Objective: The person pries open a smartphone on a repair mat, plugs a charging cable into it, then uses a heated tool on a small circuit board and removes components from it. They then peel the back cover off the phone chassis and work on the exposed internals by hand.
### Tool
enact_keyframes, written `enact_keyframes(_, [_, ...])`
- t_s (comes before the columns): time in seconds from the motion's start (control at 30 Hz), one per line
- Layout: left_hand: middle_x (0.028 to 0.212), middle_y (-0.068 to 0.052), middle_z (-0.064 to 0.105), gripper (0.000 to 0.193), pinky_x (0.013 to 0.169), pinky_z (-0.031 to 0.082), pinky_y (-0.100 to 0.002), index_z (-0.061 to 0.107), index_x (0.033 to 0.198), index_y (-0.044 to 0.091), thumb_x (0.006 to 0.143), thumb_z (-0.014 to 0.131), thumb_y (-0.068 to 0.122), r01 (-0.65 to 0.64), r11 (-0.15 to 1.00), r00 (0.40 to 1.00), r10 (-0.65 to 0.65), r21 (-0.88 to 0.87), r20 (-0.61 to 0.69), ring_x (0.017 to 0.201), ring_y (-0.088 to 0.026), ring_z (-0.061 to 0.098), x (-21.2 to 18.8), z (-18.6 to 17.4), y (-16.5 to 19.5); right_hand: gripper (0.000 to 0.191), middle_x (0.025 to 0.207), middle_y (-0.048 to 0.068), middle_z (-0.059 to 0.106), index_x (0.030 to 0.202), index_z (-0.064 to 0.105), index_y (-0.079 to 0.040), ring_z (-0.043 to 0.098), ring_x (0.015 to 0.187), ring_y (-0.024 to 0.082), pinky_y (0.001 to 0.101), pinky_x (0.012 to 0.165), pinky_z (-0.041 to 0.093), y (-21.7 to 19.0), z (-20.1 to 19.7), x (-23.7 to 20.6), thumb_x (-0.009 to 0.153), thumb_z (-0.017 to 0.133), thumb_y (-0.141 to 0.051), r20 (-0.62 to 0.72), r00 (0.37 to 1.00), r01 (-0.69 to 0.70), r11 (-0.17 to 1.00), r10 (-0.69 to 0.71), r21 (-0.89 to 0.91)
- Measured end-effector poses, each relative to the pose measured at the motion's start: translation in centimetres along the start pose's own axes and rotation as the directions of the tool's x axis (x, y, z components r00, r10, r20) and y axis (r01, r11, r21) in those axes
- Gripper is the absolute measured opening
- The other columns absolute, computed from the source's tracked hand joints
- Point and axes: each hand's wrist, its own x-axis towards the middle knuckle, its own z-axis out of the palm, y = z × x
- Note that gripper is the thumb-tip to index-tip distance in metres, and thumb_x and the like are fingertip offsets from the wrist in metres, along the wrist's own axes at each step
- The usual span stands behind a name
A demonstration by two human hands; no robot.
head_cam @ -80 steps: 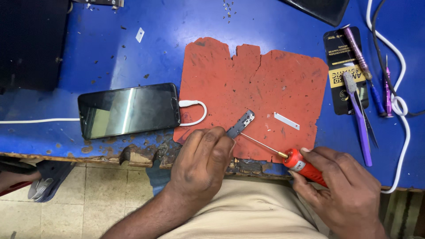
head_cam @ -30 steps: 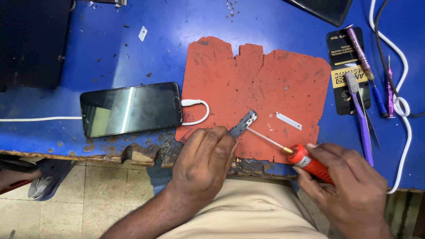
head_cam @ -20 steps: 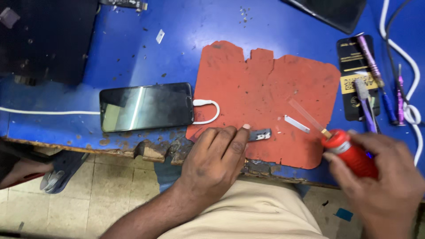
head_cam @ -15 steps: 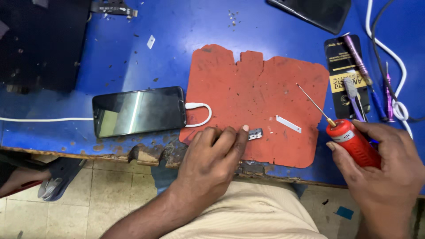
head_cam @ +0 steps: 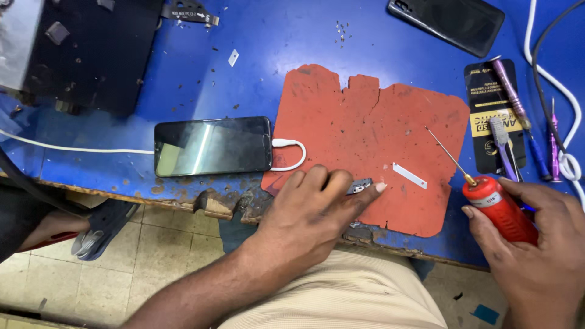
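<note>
My left hand (head_cam: 311, 210) presses a small grey metal part (head_cam: 360, 185) flat onto a worn red rubber mat (head_cam: 372, 134) near the bench's front edge. Only the part's end shows past my fingers. My right hand (head_cam: 539, 244) grips a red-handled screwdriver (head_cam: 496, 204) at the mat's right side. Its thin shaft points up and to the left, away from the metal part. A small white strip (head_cam: 409, 175) lies on the mat between my two hands.
A black phone (head_cam: 212, 146) with a white cable (head_cam: 286, 155) plugged in lies left of the mat on the blue bench (head_cam: 280, 42). A second phone (head_cam: 454, 19) sits at the back. Purple tools (head_cam: 512, 103), a black card and white cords are at the right.
My right hand drew the screwdriver tip off the metal part and moved away to the right. My left hand laid the part down flat on the mat.
</note>
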Motion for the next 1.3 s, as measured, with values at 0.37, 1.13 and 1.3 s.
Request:
enact_keyframes(0.37, [0.096, -0.011, 0.053, 0.019, 0.078, 0.049, -0.039, 0.062, 0.103, 0.002, 0.087, 0.067, 0.009, 0.038, 0.994, 0.994, -0.049, -0.101, -0.102, 0.089, -0.028, 0.054, -0.6, -0.6, -0.7, 0.046, 0.117, 0.016, 0.070, 0.121, 0.070, 0.000, 0.066, 0.103, 0.029, 0.0351, 0.093, 0.056, -0.4, -0.2, 0.4, 0.083, 0.093, -0.013, -0.006, 1.000, -0.023, 0.999, 0.022, -0.032])
enact_keyframes(1.13, [0.092, -0.013, 0.066, 0.024, 0.078, 0.053, -0.044, 0.065, 0.108, 0.002, 0.085, 0.070, -0.005, 0.021, 0.854, 0.995, -0.067, -0.519, -0.070, 0.087, -0.032, 0.065, 1.8, 0.4, 0.4, 0.020, 0.088, 0.007, 0.080, 0.101, 0.077, -0.003, 0.079, 0.077, 0.011, 0.0246, 0.069, 0.061, -7.1, 2.3, 3.1, 0.083, 0.081, -0.007, 0.267, 0.963, -0.155, 0.758, -0.026, 0.633])
enact_keyframes(1.3, [0.109, -0.018, 0.068, 0.059, 0.083, 0.056, -0.043, 0.062, 0.126, -0.002, 0.069, 0.056, -0.017, 0.107, 0.904, 0.953, -0.213, -0.414, -0.217, 0.098, -0.034, 0.068, 1.1, -1.1, -1.1, 0.014, 0.093, 0.011, 0.079, 0.105, 0.076, 0.003, 0.076, 0.082, 0.014, 0.0247, 0.075, 0.061, -6.3, 3.3, 3.6, 0.092, 0.071, 0.001, 0.249, 0.967, -0.218, 0.683, 0.055, 0.697])
